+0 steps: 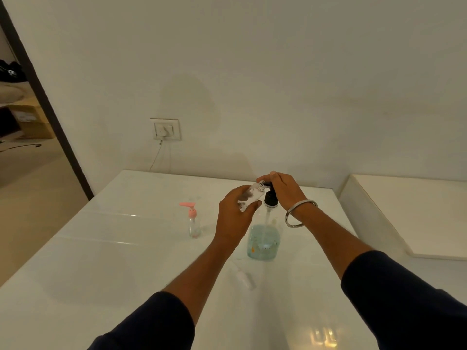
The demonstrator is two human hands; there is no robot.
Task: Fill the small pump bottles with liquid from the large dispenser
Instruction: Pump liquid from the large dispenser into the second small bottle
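Above the large dispenser (264,242), my left hand (233,218) grips a small clear bottle (250,198) tilted at its black pump (271,195), which my right hand (283,189) covers; the pink-topped bottle (194,221) stands left of it.

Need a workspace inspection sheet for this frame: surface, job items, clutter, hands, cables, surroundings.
Surface: white glossy table, light glare near front edge.
Job's things: large dispenser, black pump, part-filled with blue-green liquid; small clear bottle tilted, mouth at the dispenser's spout; pink-pump bottle upright, standing apart to the left.
Clutter: white pump cap lying on the table.
Grippers: left hand holds the small clear bottle; right hand on the pump head, steel bangle on wrist.
Cables: thin cable from wall socket.
Surroundings: plain wall, doorway left, white ledge right.
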